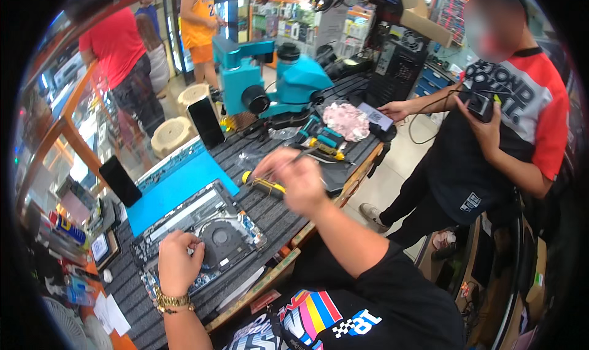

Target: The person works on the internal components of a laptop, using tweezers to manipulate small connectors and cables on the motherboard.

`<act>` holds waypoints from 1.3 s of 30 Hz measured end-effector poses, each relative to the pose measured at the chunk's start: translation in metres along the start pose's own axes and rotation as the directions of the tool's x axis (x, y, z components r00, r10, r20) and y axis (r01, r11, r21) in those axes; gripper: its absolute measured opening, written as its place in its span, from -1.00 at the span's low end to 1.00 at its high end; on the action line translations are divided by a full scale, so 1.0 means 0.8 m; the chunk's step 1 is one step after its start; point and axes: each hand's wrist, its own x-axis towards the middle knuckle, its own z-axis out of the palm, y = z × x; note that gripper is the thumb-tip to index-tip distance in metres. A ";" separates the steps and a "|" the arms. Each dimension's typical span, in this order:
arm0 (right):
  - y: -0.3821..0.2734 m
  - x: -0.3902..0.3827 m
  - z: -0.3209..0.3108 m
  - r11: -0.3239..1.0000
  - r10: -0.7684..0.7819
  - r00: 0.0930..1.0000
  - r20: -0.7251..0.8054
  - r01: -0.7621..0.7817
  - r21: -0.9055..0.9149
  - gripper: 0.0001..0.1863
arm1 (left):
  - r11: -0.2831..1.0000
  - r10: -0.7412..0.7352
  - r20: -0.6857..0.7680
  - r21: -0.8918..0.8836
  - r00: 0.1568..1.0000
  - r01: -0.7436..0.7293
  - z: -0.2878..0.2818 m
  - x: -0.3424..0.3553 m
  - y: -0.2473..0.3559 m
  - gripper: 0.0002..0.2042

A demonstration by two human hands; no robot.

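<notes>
An opened laptop base (184, 212) lies on the ribbed dark bench mat, its round black fan (219, 234) and circuit boards exposed. My left hand (178, 261) rests on the base beside the fan, its fingers curled together; whatever is between them is hidden. Raised above the mat to the right of the laptop, my right hand (294, 181) is closed round a thin dark tool (300, 156), smeared by motion. Under that hand lies a yellow-and-black screwdriver (265, 184). A blue mat (184, 178) spreads out behind the laptop.
A teal microscope (270, 83) stands at the back. Two phones (120, 181) are propped up left of it. To the right are a pink crumpled bundle (346, 121), a teal-handled tool (322, 134) and a computer tower (396, 67). A co-worker (491, 116) stands beyond the bench's right edge.
</notes>
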 end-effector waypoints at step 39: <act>0.036 -0.117 0.031 0.785 0.138 0.954 0.264 0.057 -0.617 -0.71 | 0.999 0.014 -0.193 -0.038 0.981 -0.021 -0.014 0.000 -0.013 -0.92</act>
